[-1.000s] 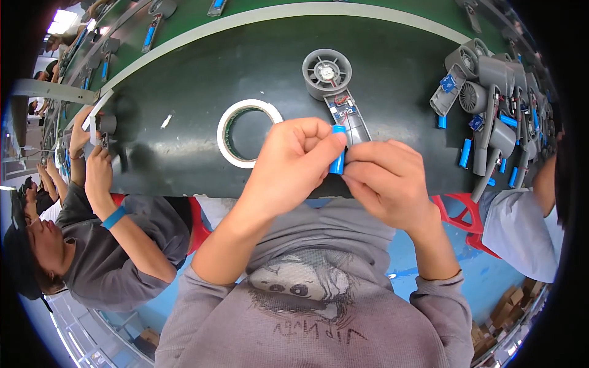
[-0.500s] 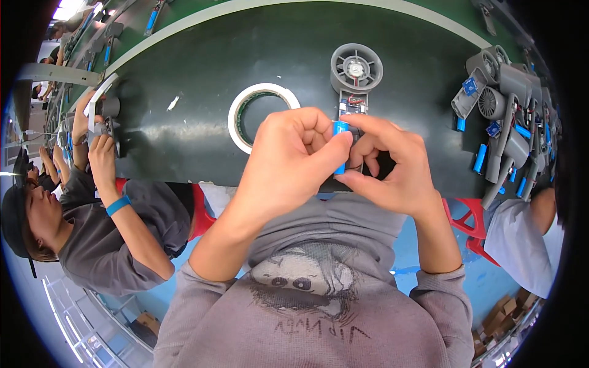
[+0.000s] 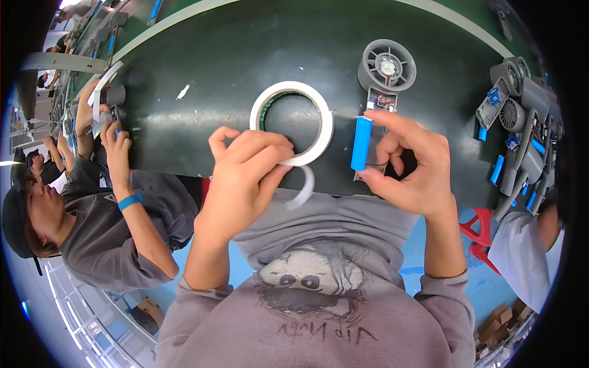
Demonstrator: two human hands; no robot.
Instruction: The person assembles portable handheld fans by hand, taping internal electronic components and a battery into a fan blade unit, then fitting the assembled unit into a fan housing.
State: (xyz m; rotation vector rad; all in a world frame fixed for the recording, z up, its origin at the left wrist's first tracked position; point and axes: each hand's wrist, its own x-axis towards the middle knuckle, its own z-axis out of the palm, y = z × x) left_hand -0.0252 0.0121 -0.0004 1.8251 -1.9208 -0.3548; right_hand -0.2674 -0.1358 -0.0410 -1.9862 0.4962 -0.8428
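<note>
My right hand point(image 3: 414, 161) grips a blue cylindrical battery point(image 3: 361, 144) by its two ends, between thumb and forefinger. The battery stands nearly lengthwise away from me, and a bit of white shows at its far end. My left hand point(image 3: 248, 172) is closed in a pinch at the near edge of the white tape roll point(image 3: 326, 126). From beside its fingertips curls a thin white strip point(image 3: 302, 189), blurred by motion. Just beyond my right hand lies a grey fan housing point(image 3: 388, 66) with an open handle showing a small circuit board and red wires.
Several grey fan units point(image 3: 521, 122) with blue batteries are heaped at the right of the dark green table point(image 3: 215, 55). A white scrap point(image 3: 183, 92) lies at the left. A co-worker point(image 3: 116, 227) in a cap sits on my left; another person's white clothing point(image 3: 521, 251) shows on the right.
My left hand has left the battery and moved left to the tape roll, with a curled white strip now showing by it. My right hand still holds the battery.
</note>
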